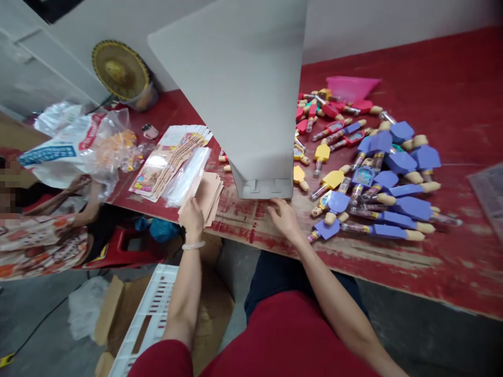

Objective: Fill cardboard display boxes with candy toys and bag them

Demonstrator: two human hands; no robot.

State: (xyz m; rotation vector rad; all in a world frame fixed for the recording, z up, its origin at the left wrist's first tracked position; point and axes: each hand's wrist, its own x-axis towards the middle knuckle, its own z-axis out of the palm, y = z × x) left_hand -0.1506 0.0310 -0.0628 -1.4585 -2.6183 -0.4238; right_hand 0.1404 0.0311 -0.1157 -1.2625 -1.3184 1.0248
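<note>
A tall open white-grey box (259, 120) stands on the red table, its flaps folded at the near bottom edge. My right hand (283, 217) rests at that edge, fingers apart, with nothing in it. My left hand (192, 214) is closed at the near end of clear plastic bags (186, 175), beside a stack of tan cards (210, 196); its fingertips are partly hidden. Printed cards (165, 162) lie fanned out behind the bags. Right of the box spreads a pile of purple (412, 207), yellow (334, 179) and red (332, 111) toy-like pieces with tan ends and clear tubes.
At the left, a person's hands (86, 196) are near plastic bags (86, 141). A round yellow-rimmed object (120, 70) leans at the wall. A pink tray (351, 88) lies behind the pile. A white crate (147, 319) stands below the table's front edge.
</note>
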